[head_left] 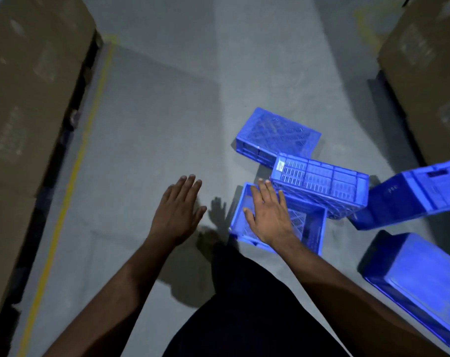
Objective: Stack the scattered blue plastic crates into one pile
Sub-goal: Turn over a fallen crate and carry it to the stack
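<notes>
Several blue plastic crates lie scattered on the grey floor at the right. An upright open crate (312, 229) sits nearest me, and my right hand (268, 213) hovers flat over it with fingers straight, holding nothing. A mesh crate (321, 184) lies on its side, leaning on the open crate's far edge. Behind it is an overturned crate (278, 135). Two more crates lie further right, one tipped (414, 194) and one bottom-up (422, 284). My left hand (177, 206) is spread open above the bare floor, left of the crates.
Tall stacks of cardboard boxes (30, 99) line the left side, with more boxes (430, 65) at the right. A yellow floor line (71, 181) runs along the left boxes. Grey floor (151, 140) stretches ahead between them.
</notes>
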The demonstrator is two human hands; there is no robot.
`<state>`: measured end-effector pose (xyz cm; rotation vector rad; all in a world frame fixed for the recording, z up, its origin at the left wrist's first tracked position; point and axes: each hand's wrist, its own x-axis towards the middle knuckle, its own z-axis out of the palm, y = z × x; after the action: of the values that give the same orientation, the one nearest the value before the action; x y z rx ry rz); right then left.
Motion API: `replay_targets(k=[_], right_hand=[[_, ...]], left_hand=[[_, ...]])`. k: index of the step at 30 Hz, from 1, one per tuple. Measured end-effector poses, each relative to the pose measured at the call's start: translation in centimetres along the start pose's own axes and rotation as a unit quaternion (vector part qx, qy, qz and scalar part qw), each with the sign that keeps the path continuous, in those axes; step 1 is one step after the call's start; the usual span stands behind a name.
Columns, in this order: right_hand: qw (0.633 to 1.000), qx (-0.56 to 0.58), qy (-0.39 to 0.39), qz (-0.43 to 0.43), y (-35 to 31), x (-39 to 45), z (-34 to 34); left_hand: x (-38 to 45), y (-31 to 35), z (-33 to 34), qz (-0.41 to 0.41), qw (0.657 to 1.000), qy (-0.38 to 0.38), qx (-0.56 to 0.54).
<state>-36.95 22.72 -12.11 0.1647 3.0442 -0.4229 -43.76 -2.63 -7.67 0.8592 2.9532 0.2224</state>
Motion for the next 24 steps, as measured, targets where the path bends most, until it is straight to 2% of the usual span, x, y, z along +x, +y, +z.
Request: replay_targets(k=[6,12,16,19,24], right_hand=[[0.995,0.012,0.018,0.093,-1.4,16.0,2.5],[0.984,0.039,-0.006,0.174,-3.0,31.6,0.6],[0.972,0.058,-0.015,0.228,-2.4,39.3,-0.3],[0.956,0.069,-0.016,0.284,-0.9,45.0,0.7],[0.897,0.101,-0.011,0.43,1.1,53.7,2.2]], left_hand=[[16.4,-11.3,1.0,0.05,0.998,-0.044,0.003],[32.4,-20.0,-1.9,0.114,0.991,-0.075,0.009],[42.9,-23.1,-1.9,0.163,0.982,-0.098,0.004],[52.7,-24.6,0.2,0.257,0.958,-0.126,-0.001],[69.1,-24.5,1.9,0.378,0.912,-0.158,-0.007]])
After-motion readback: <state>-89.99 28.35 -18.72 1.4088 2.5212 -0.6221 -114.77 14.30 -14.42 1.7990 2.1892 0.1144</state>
